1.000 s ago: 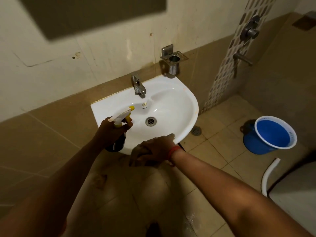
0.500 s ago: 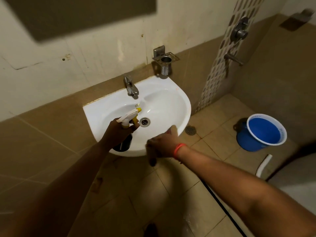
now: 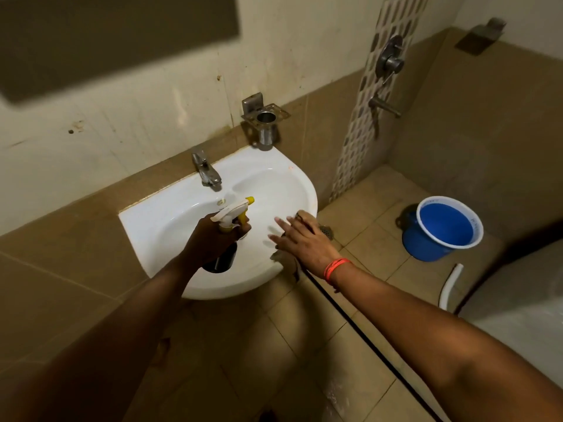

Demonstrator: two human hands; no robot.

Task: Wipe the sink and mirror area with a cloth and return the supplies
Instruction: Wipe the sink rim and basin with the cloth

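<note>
The left hand (image 3: 213, 239) has its grip wrapped around the neck of a spray bottle (image 3: 227, 236), held upright over the white sink (image 3: 170, 214), its yellow-tipped nozzle pointing right and away toward the back wall. The right hand (image 3: 304, 239) lies flat with fingers spread, pressing a brownish cloth (image 3: 304, 216) onto the sink's right rim. No label is readable.

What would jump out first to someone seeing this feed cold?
The white sink at centre, with both hands over it: the left hand grips a spray bottle above the basin, the right hand presses a cloth on the right rim. Next, the bright blue bucket on the floor to the right.
</note>
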